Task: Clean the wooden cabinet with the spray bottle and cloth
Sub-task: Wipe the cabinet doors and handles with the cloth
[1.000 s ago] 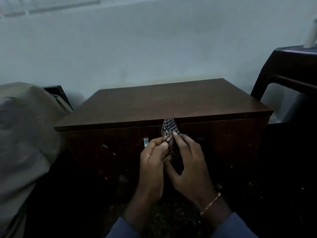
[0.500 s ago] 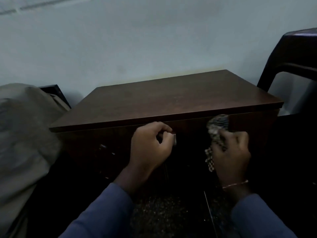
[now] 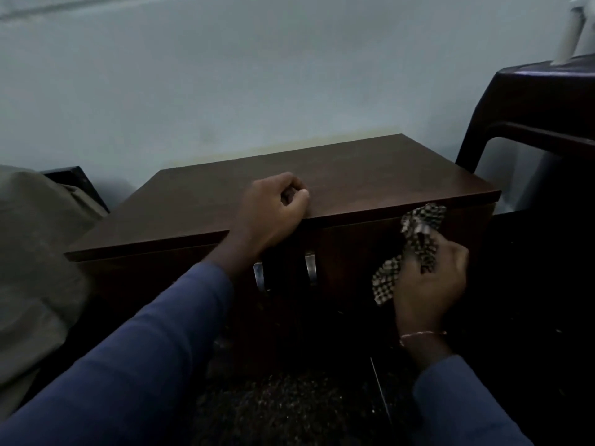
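The dark brown wooden cabinet [image 3: 354, 175] stands against the pale wall, with two metal door handles [image 3: 310, 268] on its front. My left hand [image 3: 273, 210] rests on the front edge of the cabinet top, its fingers curled into a fist with nothing in them. My right hand [image 3: 428, 284] grips a black-and-white checked cloth [image 3: 418, 233] and holds it against the upper right of the cabinet's front, just under the top edge. No spray bottle is clearly visible.
A dark plastic chair or stool [image 3: 531, 117] stands close to the cabinet's right side, with a white object [image 3: 576, 27] on top. A grey-green fabric mass [image 3: 35, 268] fills the left. The dark speckled floor [image 3: 289, 407] lies below my arms.
My left hand has left the door handle and risen onto the cabinet top's front edge. My right hand still holds the cloth at the right front, slightly farther right.
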A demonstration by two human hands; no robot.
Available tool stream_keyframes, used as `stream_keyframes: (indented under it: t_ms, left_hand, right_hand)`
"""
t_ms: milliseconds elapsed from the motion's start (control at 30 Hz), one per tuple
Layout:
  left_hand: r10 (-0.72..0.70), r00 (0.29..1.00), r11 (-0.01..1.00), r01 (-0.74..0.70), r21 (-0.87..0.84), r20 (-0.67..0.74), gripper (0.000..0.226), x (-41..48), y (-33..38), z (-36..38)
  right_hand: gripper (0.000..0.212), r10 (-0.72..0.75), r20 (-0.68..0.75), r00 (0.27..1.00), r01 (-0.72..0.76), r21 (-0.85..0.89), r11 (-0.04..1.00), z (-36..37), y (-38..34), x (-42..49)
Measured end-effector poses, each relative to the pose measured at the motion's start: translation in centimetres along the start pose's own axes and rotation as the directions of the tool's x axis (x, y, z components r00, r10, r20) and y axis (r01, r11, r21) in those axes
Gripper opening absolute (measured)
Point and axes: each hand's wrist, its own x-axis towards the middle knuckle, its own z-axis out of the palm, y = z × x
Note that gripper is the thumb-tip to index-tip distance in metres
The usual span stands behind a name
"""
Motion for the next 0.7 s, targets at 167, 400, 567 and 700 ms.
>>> stream_keyframes:
  t_ms: [167,400,567,700]
  left_hand:
    - [-0.144,0.989,0.983,0.148,-0.106,0.043,0.029,0.4,0.4,-0.5]
    - [-0.184,0.98,0.971,0.193,-0.144,0.073,0.022,0.3,0.6,-0.5]
    - [-0.105,0.972,0.993,0.114,-0.033,0.209,0.029,0.3,0.2,-0.9]
    - [-0.065,0.963,0.997,0.07,-0.011,0.263,0.021,0.8,-0.2,-0.6]
  right_hand:
    - [0.027,-0.102,0.084,0.991,0.103,-0.011,0.995,2.8,-2.4,-3.2]
    - [0.03,-0.491,0.387,0.781,0.549,-0.049,0.835,1.1,-1.1,-0.7]
    - [0.021,-0.029,-0.061,0.998,0.02,-0.149,0.989,-2.1,2.8,3.7]
    - [0.014,0.076,-0.126,0.989,-0.091,-0.124,0.988,-0.6,0.6,2.4]
